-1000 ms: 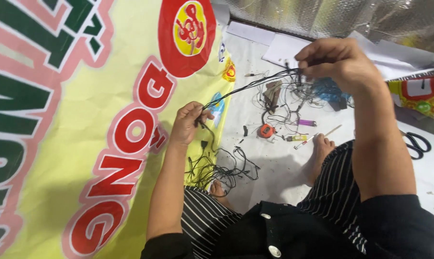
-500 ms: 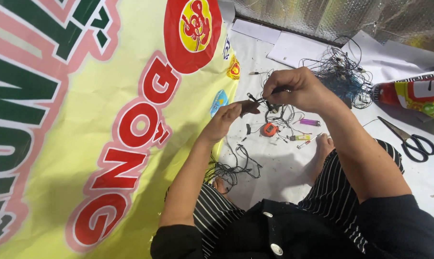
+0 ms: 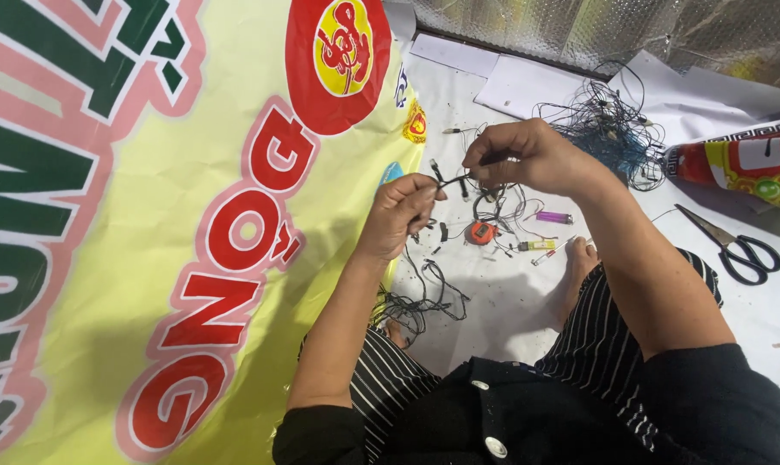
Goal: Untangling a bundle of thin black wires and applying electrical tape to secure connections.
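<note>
Pinching thin black wire [image 3: 455, 179] between both hands at frame centre, above white floor sheet [image 3: 493, 301]. Left hand [image 3: 400, 215] closed on wire's lower-left end; right hand [image 3: 528, 155] closed on upper-right end, fingers curled. Wire's long axis runs lower left to upper right, short span taut between hands, both equally near. Loose wire tangle [image 3: 420, 301] lies below left hand; bigger wire heap [image 3: 605, 129] upper right, beyond right hand. Scissors [image 3: 739, 250] well apart, right edge.

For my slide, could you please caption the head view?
Left hand and right hand pinch a thin black wire above a white sheet, beside a yellow banner.
</note>
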